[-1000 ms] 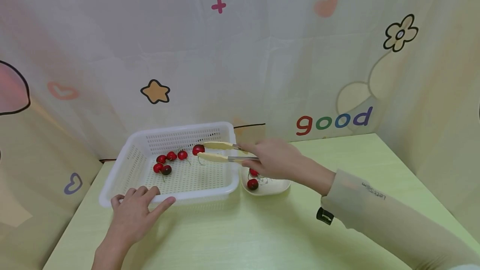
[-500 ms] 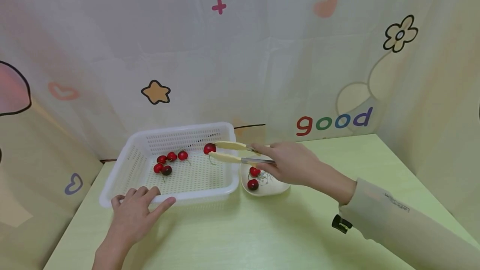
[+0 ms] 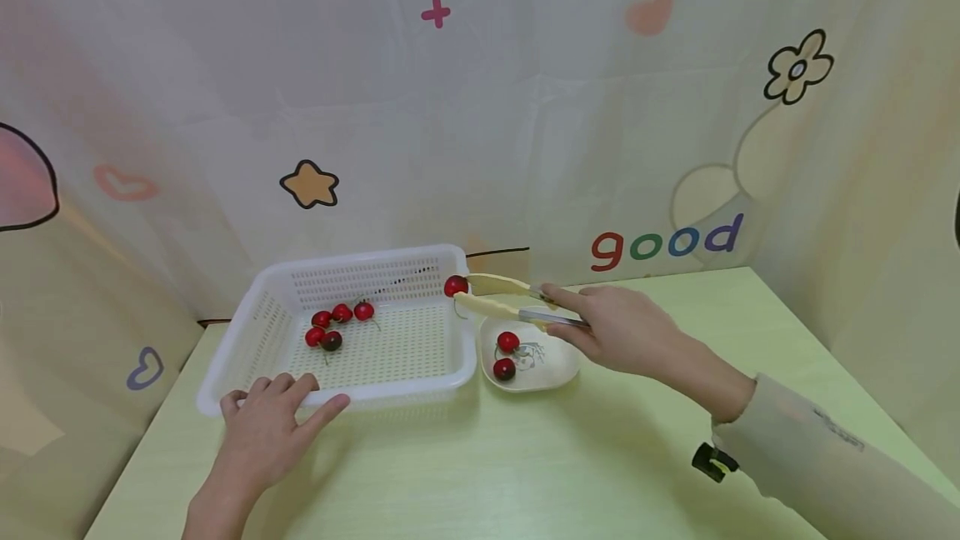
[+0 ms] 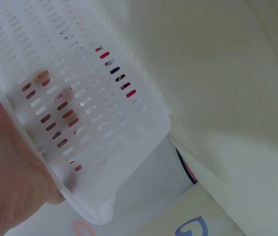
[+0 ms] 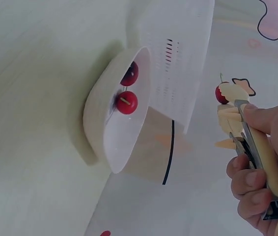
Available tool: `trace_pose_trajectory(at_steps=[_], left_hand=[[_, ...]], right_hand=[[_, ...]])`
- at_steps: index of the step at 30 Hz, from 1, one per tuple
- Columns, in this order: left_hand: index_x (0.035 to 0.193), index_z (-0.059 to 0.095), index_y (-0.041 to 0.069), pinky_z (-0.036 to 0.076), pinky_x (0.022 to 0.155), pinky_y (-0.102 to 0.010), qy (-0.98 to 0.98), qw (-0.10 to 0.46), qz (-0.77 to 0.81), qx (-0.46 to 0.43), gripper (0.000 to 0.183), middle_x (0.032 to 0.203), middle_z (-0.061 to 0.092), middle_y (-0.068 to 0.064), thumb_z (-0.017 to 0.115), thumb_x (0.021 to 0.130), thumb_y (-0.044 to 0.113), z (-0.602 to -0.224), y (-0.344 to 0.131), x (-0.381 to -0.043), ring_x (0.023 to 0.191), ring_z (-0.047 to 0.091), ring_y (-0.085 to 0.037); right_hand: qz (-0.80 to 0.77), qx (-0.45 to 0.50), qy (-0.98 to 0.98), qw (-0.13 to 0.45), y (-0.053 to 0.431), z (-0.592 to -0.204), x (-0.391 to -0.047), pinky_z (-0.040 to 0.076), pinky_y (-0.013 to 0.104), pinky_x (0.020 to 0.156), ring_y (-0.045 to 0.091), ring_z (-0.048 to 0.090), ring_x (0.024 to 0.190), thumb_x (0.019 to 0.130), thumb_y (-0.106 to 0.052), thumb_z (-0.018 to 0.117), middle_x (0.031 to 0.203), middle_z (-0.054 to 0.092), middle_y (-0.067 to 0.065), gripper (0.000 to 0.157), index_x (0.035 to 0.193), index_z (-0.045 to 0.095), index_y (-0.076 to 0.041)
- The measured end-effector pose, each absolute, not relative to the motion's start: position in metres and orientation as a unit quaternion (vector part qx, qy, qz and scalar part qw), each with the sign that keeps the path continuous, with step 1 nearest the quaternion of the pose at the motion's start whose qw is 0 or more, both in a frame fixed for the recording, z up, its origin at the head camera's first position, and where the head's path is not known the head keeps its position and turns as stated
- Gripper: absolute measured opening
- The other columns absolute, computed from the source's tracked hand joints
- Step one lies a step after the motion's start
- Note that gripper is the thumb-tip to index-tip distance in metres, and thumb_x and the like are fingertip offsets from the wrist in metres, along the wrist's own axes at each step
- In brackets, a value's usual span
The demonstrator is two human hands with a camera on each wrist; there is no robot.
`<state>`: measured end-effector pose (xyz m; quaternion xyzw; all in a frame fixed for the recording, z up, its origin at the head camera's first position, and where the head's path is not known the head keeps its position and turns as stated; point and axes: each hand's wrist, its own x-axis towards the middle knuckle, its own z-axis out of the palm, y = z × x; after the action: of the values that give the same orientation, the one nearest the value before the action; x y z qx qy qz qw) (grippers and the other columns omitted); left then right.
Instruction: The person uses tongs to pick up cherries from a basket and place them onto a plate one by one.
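Note:
My right hand (image 3: 626,330) grips a pair of tongs (image 3: 491,307) with cream tips and metal arms. Pinched in the tips is a red cherry (image 3: 455,287), its stem hanging down, over the right rim of a white plastic basket (image 3: 367,392). On the basket's front rim lies my left hand (image 3: 273,432), fingers curled over the edge and thumb along the outside. Several cherries (image 3: 342,313) sit in the basket's left and middle part. Beside the basket stands a small white dish (image 3: 555,361) with two cherries in it; the right wrist view shows this dish (image 5: 122,142) from the side.
Everything stands on a pale green table (image 3: 480,473). A printed curtain (image 3: 487,123) hangs close behind it and along both sides. The basket and the dish are close together, with the basket's right wall (image 3: 468,348) between them.
My right hand has moved right and slightly up, carrying the cherry in the tongs from inside the basket to its right rim. My left hand has stayed on the front rim.

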<state>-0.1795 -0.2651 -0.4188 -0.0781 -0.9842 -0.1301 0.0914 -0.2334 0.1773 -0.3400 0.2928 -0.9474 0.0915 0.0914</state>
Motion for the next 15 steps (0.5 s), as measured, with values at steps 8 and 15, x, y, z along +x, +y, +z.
trace_pose_trajectory(at_steps=[8,15], left_hand=[[0.108,0.067,0.017,0.024,0.088,-0.068,-0.984,0.090,-0.128,-0.078,0.056,0.094,0.060,-0.001,0.053,0.096,0.070,-0.420,-0.265,-0.180,0.097,0.054,-0.036],[0.109,0.068,0.016,0.024,0.088,-0.069,-0.985,0.089,-0.124,-0.077,0.058,0.096,0.061,-0.003,0.052,0.096,0.070,-0.418,-0.265,-0.180,0.098,0.054,-0.037]], right_hand=[[0.104,0.285,-0.947,0.106,0.195,-0.352,-0.231,0.039,0.029,0.053,0.010,0.046,0.060,0.099,-0.038,0.068,0.072,0.055,-0.007,0.052,0.144,0.060,-0.011],[0.103,0.267,-0.954,0.088,0.207,-0.358,-0.227,0.039,0.030,0.054,0.010,0.046,0.060,0.100,-0.038,0.067,0.071,0.054,-0.008,0.052,0.144,0.060,-0.011]])
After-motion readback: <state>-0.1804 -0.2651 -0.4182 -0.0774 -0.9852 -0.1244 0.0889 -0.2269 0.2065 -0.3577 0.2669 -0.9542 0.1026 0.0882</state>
